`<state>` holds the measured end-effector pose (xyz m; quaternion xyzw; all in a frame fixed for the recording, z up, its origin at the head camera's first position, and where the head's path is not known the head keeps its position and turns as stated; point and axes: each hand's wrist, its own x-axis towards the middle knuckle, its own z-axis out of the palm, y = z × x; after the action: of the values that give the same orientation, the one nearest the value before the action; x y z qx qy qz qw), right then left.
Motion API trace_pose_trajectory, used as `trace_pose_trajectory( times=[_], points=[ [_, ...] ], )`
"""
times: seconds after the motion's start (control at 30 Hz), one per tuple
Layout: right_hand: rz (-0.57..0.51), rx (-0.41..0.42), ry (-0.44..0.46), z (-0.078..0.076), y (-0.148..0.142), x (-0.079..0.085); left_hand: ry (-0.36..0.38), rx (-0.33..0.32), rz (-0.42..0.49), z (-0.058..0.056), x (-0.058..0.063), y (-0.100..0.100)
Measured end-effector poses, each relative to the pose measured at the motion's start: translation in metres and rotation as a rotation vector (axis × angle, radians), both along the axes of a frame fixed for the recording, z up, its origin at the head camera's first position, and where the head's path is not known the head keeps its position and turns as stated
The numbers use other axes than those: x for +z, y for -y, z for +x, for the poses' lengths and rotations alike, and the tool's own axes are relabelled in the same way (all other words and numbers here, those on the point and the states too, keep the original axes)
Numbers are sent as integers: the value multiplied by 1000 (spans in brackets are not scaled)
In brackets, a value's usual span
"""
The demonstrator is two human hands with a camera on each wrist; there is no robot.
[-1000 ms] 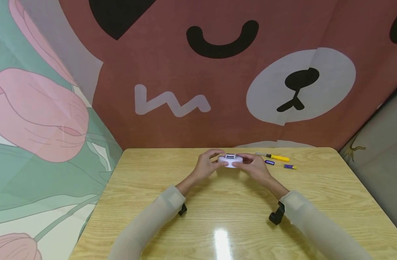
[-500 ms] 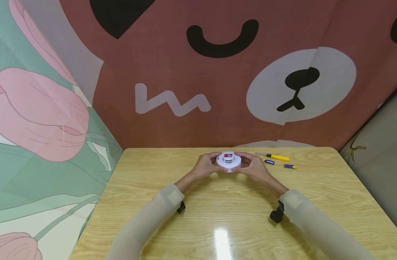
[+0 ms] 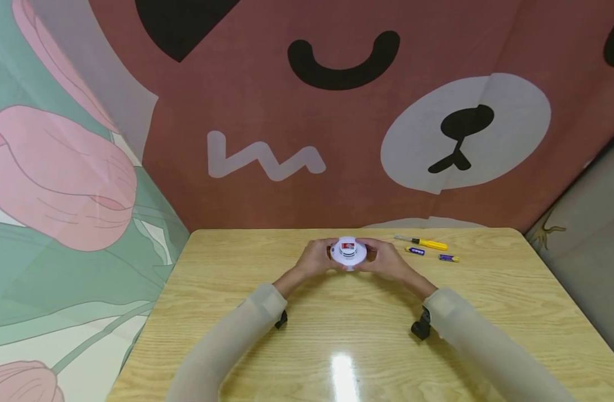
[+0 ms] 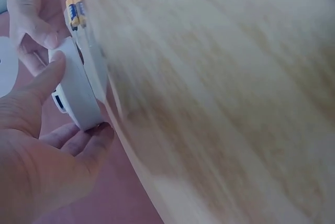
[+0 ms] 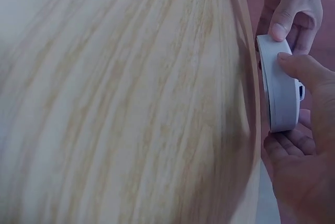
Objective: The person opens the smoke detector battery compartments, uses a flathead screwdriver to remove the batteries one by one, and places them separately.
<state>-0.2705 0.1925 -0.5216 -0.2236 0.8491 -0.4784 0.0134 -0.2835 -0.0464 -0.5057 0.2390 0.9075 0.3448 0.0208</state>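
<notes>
A round white smoke detector (image 3: pixel 348 262) is held between both hands near the far edge of the table. Its vented centre, with a red and white label, faces up towards the head camera. My left hand (image 3: pixel 314 258) grips its left side, thumb at the near rim and fingers around the far side. On the opposite side my right hand (image 3: pixel 389 262) holds it the same way. In the left wrist view the thumb presses the side wall of the detector (image 4: pixel 78 90); the right wrist view shows its base close over the tabletop. The underside is hidden.
Right of the hands lie a screwdriver (image 3: pixel 432 244) with a yellow handle and two purple-and-yellow batteries, one nearer battery (image 3: pixel 414 251) and one farther right battery (image 3: pixel 448 258). A printed cloth (image 3: pixel 266 201) hangs behind the wooden table (image 3: pixel 307 346).
Both hands have tipped the smoke detector so that its top and label show, then shifted it slightly left and nearer. More of the left battery is uncovered.
</notes>
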Motion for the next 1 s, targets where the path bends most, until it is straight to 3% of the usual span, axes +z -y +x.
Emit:
trace_pose_trajectory(
  times=[0.37,0.63,1.0],
  points=[
    [61,44,-47,-3,3,-10,-44,-16,-55,4,-7,-1],
    [136,54,-103,-2,4,-8,-48,-9,-81,6,-9,-1],
    [254,73,-184,4,-4,2,24,23,-45,13,-4,7]
  ],
)
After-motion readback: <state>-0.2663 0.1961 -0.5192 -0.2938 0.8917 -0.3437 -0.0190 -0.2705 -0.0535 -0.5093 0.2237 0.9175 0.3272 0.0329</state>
